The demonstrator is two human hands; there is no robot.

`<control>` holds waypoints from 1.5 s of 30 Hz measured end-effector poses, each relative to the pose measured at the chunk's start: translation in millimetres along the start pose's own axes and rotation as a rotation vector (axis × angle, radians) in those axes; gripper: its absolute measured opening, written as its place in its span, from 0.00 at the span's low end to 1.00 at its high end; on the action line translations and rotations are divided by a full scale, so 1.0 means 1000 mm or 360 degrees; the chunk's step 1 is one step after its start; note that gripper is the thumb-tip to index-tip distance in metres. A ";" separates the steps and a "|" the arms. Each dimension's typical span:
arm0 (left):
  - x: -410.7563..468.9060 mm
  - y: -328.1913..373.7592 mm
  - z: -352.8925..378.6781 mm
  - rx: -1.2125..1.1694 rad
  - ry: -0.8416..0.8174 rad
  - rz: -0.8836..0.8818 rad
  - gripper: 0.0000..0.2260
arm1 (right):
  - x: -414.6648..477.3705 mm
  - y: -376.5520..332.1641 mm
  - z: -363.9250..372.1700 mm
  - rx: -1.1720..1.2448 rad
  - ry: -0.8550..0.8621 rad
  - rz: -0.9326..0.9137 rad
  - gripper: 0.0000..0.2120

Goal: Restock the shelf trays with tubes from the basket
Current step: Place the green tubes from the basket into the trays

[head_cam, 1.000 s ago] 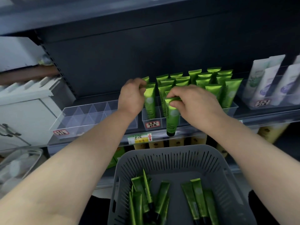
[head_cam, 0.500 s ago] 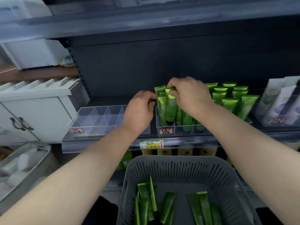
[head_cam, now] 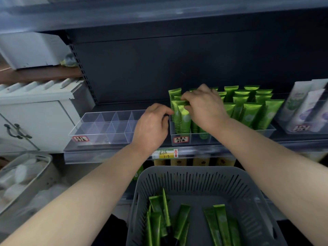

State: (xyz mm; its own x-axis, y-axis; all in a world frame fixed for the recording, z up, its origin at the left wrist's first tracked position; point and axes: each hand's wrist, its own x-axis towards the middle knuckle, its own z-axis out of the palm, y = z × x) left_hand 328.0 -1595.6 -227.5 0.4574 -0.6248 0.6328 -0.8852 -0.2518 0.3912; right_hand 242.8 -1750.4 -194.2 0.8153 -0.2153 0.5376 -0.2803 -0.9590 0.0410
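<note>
- Right hand [head_cam: 204,105]: I log its fingertips pinched on the crimped top edge of one green tube [head_cam: 183,119], at the left end of the filled tray [head_cam: 179,139].
- Green tube: stands upright in the front-left compartment, long axis vertical, cap end down and hidden by the tray wall. It sits directly below the grip, so I judge the coming move to be a straight release upward.
- Left hand [head_cam: 152,125]: just left of the same tube, fingers curled loosely with the fingertips at the tray's left wall. I cannot tell whether they touch the tube; they hold nothing I can see.
- Filled tray: rows of upright green tubes run right and far from the grip.
- Empty divided tray [head_cam: 104,125]: on the same shelf, just left of the left hand, which is the nearer hand to it.
- Basket [head_cam: 200,176]: near side, below both forearms. Remaining tubes [head_cam: 220,226] lie flat in it, long axes running near to far, well apart from both hands. I judge much restocking remains.
</note>
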 end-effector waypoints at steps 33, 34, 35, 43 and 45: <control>-0.059 0.061 0.085 0.0913 -0.0753 -0.0184 0.31 | -0.162 0.096 0.030 -0.0200 -0.0398 0.0449 0.33; -0.059 0.062 0.085 0.0919 -0.0755 -0.0193 0.31 | -0.161 0.096 0.029 -0.0194 -0.0413 0.0452 0.33; -0.059 0.064 0.086 0.0917 -0.0756 -0.0206 0.31 | -0.159 0.095 0.028 -0.0186 -0.0429 0.0452 0.33; -0.047 0.065 0.089 0.0819 -0.0813 -0.0306 0.33 | -0.149 0.097 0.023 -0.0103 -0.0500 0.0476 0.34; -0.042 0.063 0.091 0.0810 -0.0828 -0.0329 0.33 | -0.143 0.098 0.021 -0.0088 -0.0551 0.0471 0.35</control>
State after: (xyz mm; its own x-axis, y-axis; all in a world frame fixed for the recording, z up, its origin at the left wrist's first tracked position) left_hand 245.1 -1652.5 -289.8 0.6311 -0.7642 0.1335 -0.7734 -0.6332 0.0313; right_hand 109.1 -1817.6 -284.7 0.8149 -0.5361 0.2205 -0.5453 -0.8379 -0.0220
